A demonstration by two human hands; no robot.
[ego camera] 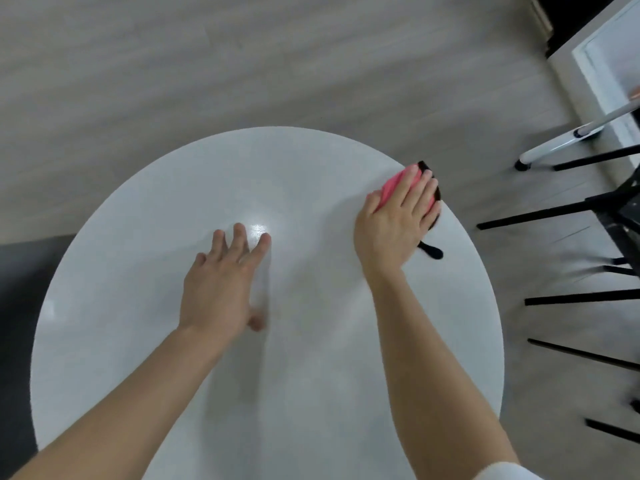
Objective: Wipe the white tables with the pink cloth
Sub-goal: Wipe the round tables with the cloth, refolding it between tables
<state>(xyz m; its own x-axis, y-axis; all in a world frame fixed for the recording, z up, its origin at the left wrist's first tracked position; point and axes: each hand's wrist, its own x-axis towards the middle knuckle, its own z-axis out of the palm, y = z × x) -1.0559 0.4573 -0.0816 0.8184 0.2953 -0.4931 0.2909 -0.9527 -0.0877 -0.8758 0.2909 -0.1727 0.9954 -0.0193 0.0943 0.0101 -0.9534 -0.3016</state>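
- The pink cloth [393,185] lay bunched on the round white tabletop [138,306], close to its far right rim, with a black part [431,251] of it showing past the hand on the right and near side.
- The right hand [398,220] pressed down on the cloth, fingers [420,188] laid out nearly straight over it and the thumb alongside, not curled round it.
- The left hand [218,289] rested flat near the middle of the tabletop, fingers spread and straight, holding nothing.
- Bare white surface stretched to the left and toward the near rim; the cloth sat just inside the rim, with little room beyond it on the right.
- Grey wood floor [173,64] lay beyond the far rim, and a dark mat [20,306] lay at the left.
- Thin black chair legs [540,214] stood near the right rim, apart from the tabletop.
- A white stand leg [561,147] and a white cabinet [606,64] stood farther off at the upper right.
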